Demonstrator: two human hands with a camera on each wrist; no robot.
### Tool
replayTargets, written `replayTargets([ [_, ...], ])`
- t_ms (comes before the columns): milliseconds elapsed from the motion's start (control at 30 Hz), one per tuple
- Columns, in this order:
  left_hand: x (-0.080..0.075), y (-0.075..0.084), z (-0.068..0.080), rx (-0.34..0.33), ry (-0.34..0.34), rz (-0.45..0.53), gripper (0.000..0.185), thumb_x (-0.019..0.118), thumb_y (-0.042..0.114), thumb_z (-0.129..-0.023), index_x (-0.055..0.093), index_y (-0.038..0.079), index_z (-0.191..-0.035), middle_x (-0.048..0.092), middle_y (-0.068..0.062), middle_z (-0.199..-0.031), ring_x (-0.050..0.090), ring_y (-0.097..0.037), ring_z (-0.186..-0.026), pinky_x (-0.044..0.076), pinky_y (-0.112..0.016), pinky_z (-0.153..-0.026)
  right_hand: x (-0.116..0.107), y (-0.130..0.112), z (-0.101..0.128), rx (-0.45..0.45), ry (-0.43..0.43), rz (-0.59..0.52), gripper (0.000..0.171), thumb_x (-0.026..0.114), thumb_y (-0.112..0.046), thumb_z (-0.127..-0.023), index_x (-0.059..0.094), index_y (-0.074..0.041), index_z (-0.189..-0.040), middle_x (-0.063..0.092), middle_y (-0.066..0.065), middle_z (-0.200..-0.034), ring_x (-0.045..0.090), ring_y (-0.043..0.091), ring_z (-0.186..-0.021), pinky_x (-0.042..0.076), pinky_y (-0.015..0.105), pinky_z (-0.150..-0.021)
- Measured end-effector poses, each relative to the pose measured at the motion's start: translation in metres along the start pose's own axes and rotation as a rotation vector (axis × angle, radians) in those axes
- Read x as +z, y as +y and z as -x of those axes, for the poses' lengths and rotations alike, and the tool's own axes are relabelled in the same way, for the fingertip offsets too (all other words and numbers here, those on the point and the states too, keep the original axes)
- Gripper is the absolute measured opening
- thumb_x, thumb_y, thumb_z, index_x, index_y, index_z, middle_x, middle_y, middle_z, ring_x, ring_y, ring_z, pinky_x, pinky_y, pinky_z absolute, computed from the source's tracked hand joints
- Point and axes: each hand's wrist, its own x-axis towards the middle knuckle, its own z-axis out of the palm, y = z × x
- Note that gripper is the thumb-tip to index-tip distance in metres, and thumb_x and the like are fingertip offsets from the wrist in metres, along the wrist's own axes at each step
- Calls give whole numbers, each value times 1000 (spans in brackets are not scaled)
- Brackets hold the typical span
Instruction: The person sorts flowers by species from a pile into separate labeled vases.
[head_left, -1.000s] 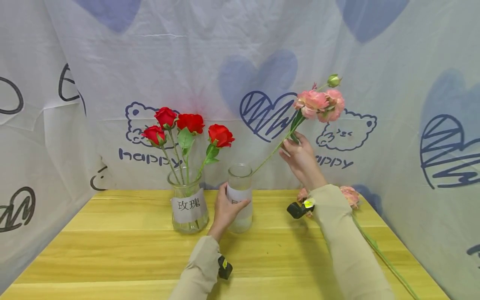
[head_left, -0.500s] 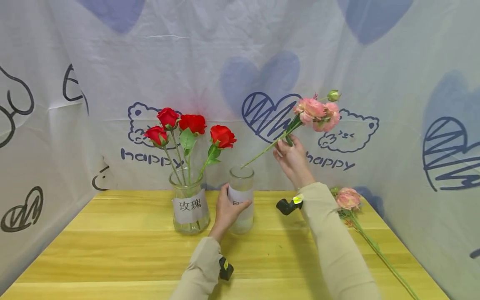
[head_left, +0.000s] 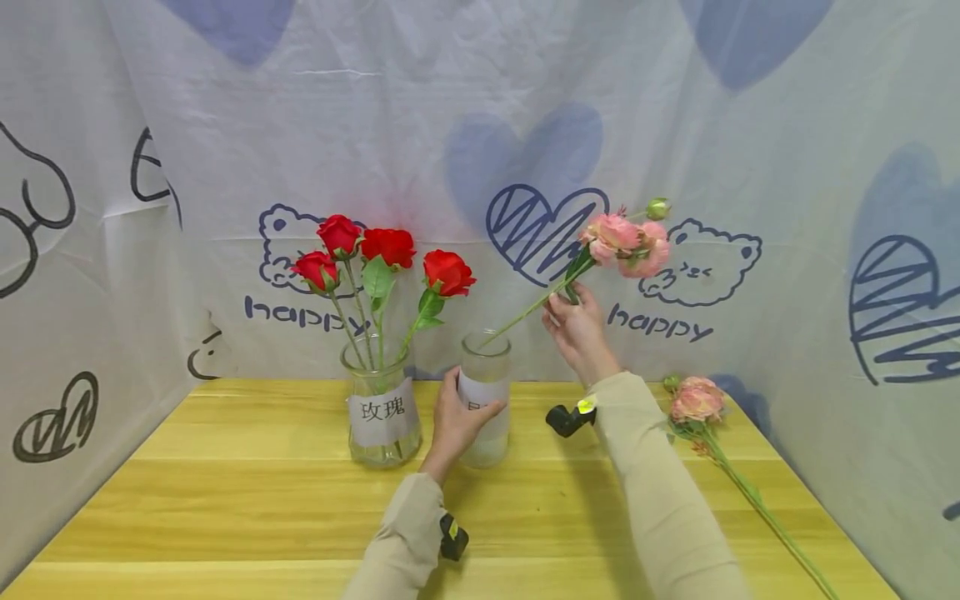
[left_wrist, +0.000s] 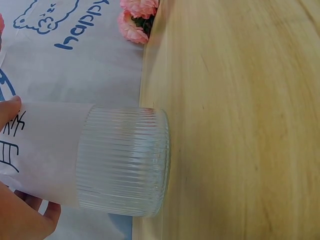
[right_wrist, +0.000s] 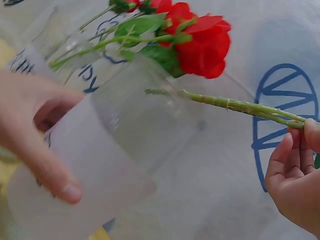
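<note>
Printed cloth [head_left: 405, 158] behind, we see left hand [head_left: 457, 423] gripping glass vase [head_left: 489, 443], right hand [head_left: 583, 335] pinching stem [right_wrist: 235, 104], pink blossoms [head_left: 617, 239] outside right wrist view, label [head_left: 484, 389] partly covered.

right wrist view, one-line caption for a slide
Right hand holds a green stem, tip at the mouth of a glass vase, red roses behind.

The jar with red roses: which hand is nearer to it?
Left. The left hand, gripping the narrow vase, is just right of the jar; the right hand, holding pink flowers, is farther right and higher.
</note>
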Motion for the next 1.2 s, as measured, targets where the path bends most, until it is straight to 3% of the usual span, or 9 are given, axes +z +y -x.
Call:
replayTargets([
  [233, 2, 1, 0, -11, -7, -4, 78, 85, 13, -72, 42, -1, -136, 51, -20, -124, 53, -37, -108, 46, -51, -91, 8, 12, 1, -74, 14, 226, 43, 55, 11, -91, 44, -3, -131, 61, 4, -86, 58, 9, -69, 50, 20, -64],
  [567, 2, 2, -1, -10, -17, -9, 79, 84, 13, -73, 41, -1, -137, 51, -21, -125, 52, -37, -110, 45, -52, -93, 20, 22, 7, -162, -70, 685, 48, 61, 6, -90, 47, 2, -137, 61, 10, -90, 57, 9, -75, 52, 21, -66],
  [833, 2, 1, 0, -18, -31, -18, 79, 84, 15, -74, 39, 0, -138, 50, -21, -127, 52, -37, -111, 45, -52, -92, 18, 30, 9, -229, -151, 805, 49, 65, 7, -87, 51, 2, -134, 65, 17, -96, 61, 16, -81, 51, 22, -63],
  [1000, 2, 0, 0, -16, -32, -14, 79, 83, 15, -75, 39, 0, -138, 50, -21, -127, 52, -37, -111, 45, -52, -92, 10, 26, 12, -284, -188, 930, 51, 67, 1, -87, 51, 0, -136, 61, 25, -117, 61, 33, -100, 55, 35, -76],
  [1200, 1, 0, 0, -25, -23, -10, 79, 84, 13, -74, 39, 0, -138, 51, -21, -127, 53, -37, -110, 46, -52, -91, 1, 18, 12, -282, -200, 938, 50, 68, -5, -88, 52, -2, -135, 53, 23, -130, 56, 37, -113, 49, 47, -92],
])
